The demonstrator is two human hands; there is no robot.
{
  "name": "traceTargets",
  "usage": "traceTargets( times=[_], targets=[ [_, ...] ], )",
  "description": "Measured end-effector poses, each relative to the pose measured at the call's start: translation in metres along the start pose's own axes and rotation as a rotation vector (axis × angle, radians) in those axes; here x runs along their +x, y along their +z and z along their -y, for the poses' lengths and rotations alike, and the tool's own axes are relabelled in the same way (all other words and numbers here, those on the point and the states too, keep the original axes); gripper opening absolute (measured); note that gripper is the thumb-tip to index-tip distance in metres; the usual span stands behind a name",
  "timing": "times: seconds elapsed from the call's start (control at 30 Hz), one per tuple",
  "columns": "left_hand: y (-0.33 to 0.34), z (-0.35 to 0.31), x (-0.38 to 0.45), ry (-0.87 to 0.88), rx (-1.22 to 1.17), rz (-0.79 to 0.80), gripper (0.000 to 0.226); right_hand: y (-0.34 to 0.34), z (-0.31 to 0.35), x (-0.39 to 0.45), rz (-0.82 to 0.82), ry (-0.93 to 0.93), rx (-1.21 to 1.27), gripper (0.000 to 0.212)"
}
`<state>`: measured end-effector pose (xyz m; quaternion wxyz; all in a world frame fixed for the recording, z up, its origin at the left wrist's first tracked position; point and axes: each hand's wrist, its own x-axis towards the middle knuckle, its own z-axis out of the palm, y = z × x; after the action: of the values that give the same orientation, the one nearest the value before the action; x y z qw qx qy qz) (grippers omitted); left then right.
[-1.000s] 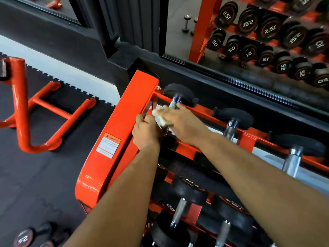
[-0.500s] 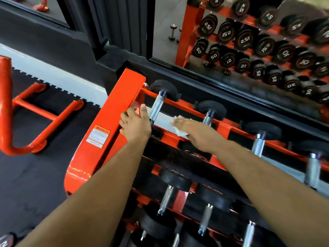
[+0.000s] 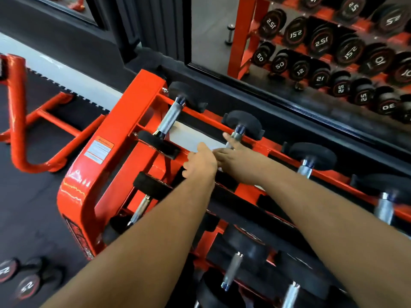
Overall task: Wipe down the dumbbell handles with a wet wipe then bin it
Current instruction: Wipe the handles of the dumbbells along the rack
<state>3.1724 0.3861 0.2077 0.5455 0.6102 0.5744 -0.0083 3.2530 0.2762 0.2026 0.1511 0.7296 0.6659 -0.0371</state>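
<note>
Both forearms reach over the top tier of the orange steel dumbbell rack [image 3: 124,121]. The right hand [image 3: 235,155] lies on the knurled chrome handle [image 3: 235,137] of the second black rubber-headed dumbbell [image 3: 244,123] from the rack's left end, index finger extended along the bar. A sliver of white wet wipe [image 3: 215,149] shows beneath its fingers; whether they pinch it cannot be told. The left hand [image 3: 201,162], just beside the right, appears relaxed and holds nothing visible. The leftmost dumbbell handle [image 3: 170,117] lies bare.
</note>
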Motion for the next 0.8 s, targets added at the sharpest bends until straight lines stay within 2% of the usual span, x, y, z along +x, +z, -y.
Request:
traceTargets(
  times=[0.07,0.13,0.27,0.37,0.5,0.57,0.7,0.8],
  targets=[
    [0.014,0.007,0.024,-0.015,-0.101,-0.073,0.078,-0.005,-0.003,0.01,-0.009,-0.01,0.058,0.05],
    [0.014,0.008,0.03,-0.023,-0.168,-0.102,0.078,0.002,-0.003,0.004,-0.107,-0.031,0.027,0.038],
    [0.007,0.003,0.009,0.101,-0.063,-0.132,0.055,0.02,-0.006,-0.027,-0.177,-0.031,-0.031,0.051],
    [0.012,0.008,0.004,0.197,-0.053,-0.191,0.043,0.013,-0.009,-0.011,-0.134,-0.069,-0.077,0.051],
    [0.013,0.009,0.007,0.206,-0.052,-0.204,0.027,0.0,-0.01,0.018,0.065,-0.078,-0.063,0.044],
    [0.013,0.01,0.006,0.215,-0.044,-0.195,0.023,0.003,-0.012,0.005,0.03,-0.081,-0.103,0.043],
    [0.015,0.011,0.005,0.228,-0.053,-0.182,0.026,0.023,-0.012,-0.029,-0.079,-0.043,-0.155,0.056],
    [0.015,0.01,0.008,0.226,-0.04,-0.175,0.022,0.006,-0.007,0.002,-0.058,-0.03,-0.068,0.04]
  ],
)
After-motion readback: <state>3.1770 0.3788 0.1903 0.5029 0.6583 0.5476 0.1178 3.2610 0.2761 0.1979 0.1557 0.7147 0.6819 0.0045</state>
